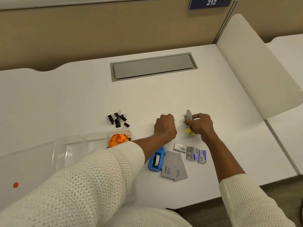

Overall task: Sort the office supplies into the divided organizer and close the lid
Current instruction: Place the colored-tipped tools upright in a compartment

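My right hand grips a small grey stapler with a yellow end, lifted at the desk's middle right. My left hand is a closed fist just left of it, with a small silvery thing peeking out at the knuckles; what it is I cannot tell. The clear divided organizer sits at the left, an orange ribbon roll in its far right compartment. My left sleeve hides much of it. Its clear lid lies open at the far left.
Several black binder clips lie behind the organizer. A blue tape dispenser, grey cards and staple boxes lie near the front edge. A grey cable hatch is set in the desk; a white divider stands at right.
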The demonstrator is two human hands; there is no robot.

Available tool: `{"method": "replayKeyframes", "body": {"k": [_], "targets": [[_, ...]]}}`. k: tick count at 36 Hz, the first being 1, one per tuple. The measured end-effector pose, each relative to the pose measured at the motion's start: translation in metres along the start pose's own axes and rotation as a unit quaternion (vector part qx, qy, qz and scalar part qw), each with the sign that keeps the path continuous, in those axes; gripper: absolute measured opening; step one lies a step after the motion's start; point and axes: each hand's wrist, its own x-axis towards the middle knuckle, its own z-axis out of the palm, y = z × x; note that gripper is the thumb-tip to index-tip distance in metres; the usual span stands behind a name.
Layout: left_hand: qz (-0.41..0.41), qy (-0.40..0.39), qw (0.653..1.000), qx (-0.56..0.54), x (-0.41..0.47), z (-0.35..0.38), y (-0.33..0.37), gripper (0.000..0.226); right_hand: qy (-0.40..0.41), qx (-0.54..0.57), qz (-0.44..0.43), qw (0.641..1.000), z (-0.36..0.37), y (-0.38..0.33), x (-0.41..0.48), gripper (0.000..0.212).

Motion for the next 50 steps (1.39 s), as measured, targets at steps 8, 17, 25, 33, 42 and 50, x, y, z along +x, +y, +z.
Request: {"method": "replayKeyframes", "body": {"k": [8,17,25,33,42,50], "targets": [[0.025,0.023,0.993,0.110,-0.012,0.010,-0.001,0.034,-0.021,0.048,0.017,0.998,-0.004,0.001,-0.011,0.040],[0.068,0.017,0.997,0.038,-0.005,-0.007,-0.016,0.018,-0.060,0.140,0.023,0.988,-0.012,-0.005,-0.030,0.038],[0.075,0.010,0.997,0.032,-0.008,-0.021,-0.026,0.007,-0.083,0.177,0.000,0.981,-0.014,-0.021,-0.049,0.030],[-0.020,0.032,0.990,-0.138,-0.012,-0.049,-0.040,0.016,-0.100,0.221,-0.040,0.969,-0.017,-0.043,-0.076,0.017],[-0.087,0.016,0.920,-0.383,-0.067,-0.135,-0.127,0.012,-0.203,0.229,-0.055,0.950,0.029,-0.078,-0.133,0.016],[-0.137,0.099,0.885,-0.434,-0.136,-0.188,-0.229,0.021,-0.297,0.148,-0.048,0.942,0.139,-0.100,-0.200,0.021]]}}
